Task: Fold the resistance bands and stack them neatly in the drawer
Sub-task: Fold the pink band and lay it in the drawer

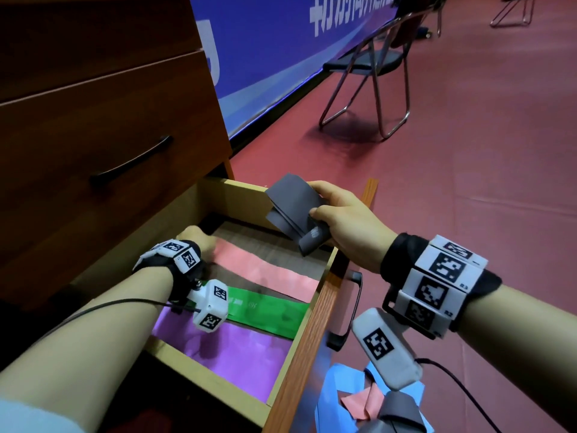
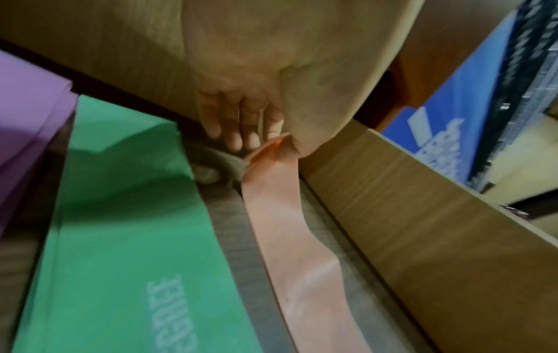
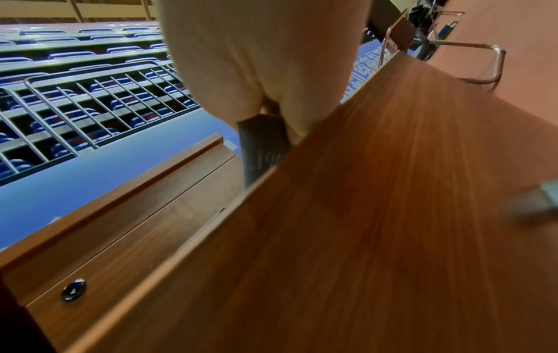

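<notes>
A folded dark grey rubber resistance band [image 1: 295, 214] is held above the far right corner of the open light-wood drawer [image 1: 237, 190], pinched between the thumb and curled fingers of the right hand [image 1: 343, 218]. Inside the drawer, a flat pink band [image 1: 265, 270] lies nearest the far wall, a green band with pale lettering [image 1: 268, 310] next to it, and a purple band [image 1: 231, 351] nearest the near wall. The left hand [image 1: 195, 242] reaches into the drawer's far left corner, its fingertips [image 2: 238, 141] pinching the pink band's end against the thumb. Beyond the drawer's front panel, loose blue, pink and grey bands [image 1: 368, 401] lie on the red floor [image 1: 468, 167].
</notes>
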